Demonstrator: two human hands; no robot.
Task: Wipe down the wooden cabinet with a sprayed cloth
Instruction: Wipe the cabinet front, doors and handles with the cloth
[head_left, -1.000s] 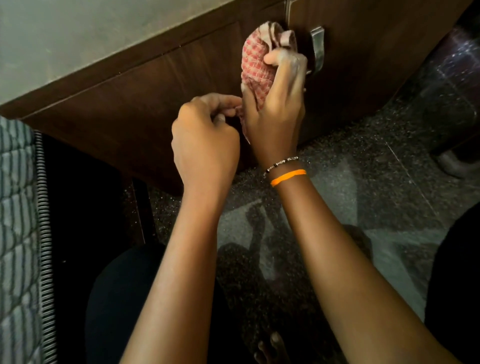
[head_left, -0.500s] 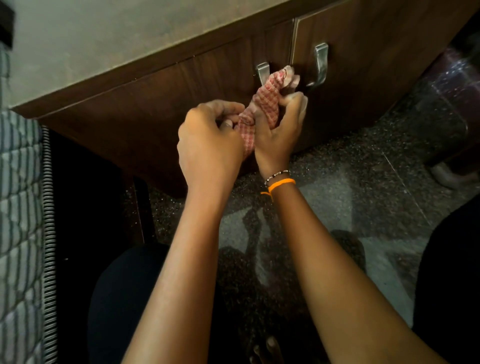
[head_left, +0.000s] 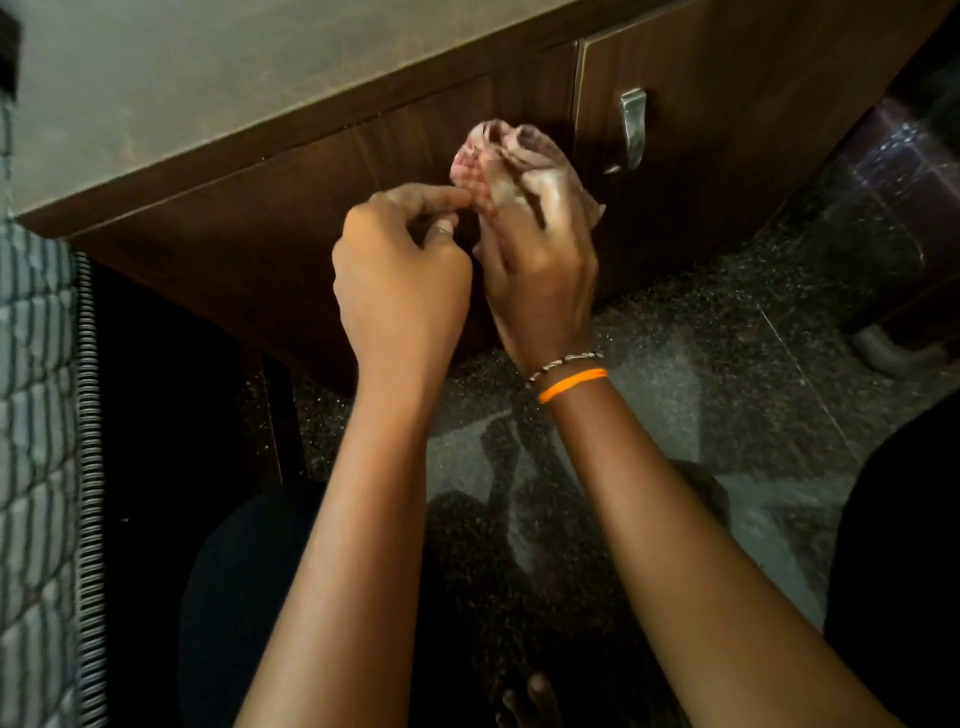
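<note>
Right hand is closed around the cloth: fingers curled over the bunched red-check fabric, most of the wad sticking out past my fingertips. Left hand is just beside it, thumb and forefinger pinched at the cloth's near-left edge; the view is blurred there, so I can't confirm it has fabric rather than only touching it.

Cloth is up against the dark cabinet front, just beyond my right fingertips. Metal handle is off to the right of those fingers, clear of the cloth.

My read of the step: re-bunching the cloth into a usable pad before the next wipe.

To do it well:
- tuck loose corners into the palm so nothing drags or snags the handle
- get a flat face forward, not a knot
- left hand lets go once the pad is set
- wipe along the grain, then work around the handle

Cloth orientation: long axis runs roughly from my right palm out past the fingertips, toward the cabinet's top edge. Free bunched end points away from me, and a small tail hangs out on the right side of my fingers.
</note>
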